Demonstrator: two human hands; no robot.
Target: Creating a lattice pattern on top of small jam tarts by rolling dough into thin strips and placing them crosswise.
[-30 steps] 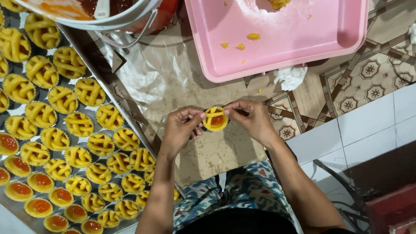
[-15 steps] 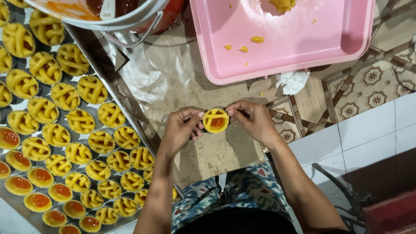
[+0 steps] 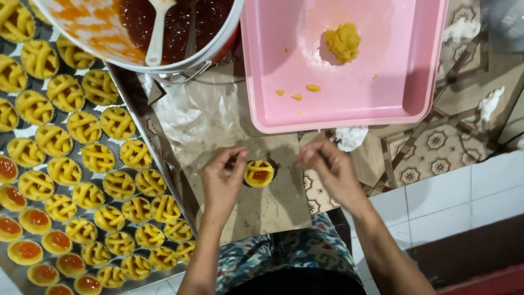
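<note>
A small round yellow tart [image 3: 258,173] with red jam and dough strips across its top is low over a brown board [image 3: 273,210]. My left hand [image 3: 222,183] grips it at its left edge with thumb and fingertips. My right hand [image 3: 329,168] is to the right of the tart, a short gap away and not touching it. Its fingertips are pinched together, and I see nothing in them.
A metal tray [image 3: 143,117] on the left holds several latticed tarts and several jam-filled ones without strips. A white bucket [image 3: 183,64] of red jam with a white spoon [image 3: 155,33] stands at the top. A pink tray [image 3: 393,82] holds a lump of yellow dough [image 3: 343,42]. Patterned tile floor lies around.
My right hand has let go of the tart and drawn away to the right. The left hand keeps the tart. The view has shifted, so the bucket and pink tray show more.
</note>
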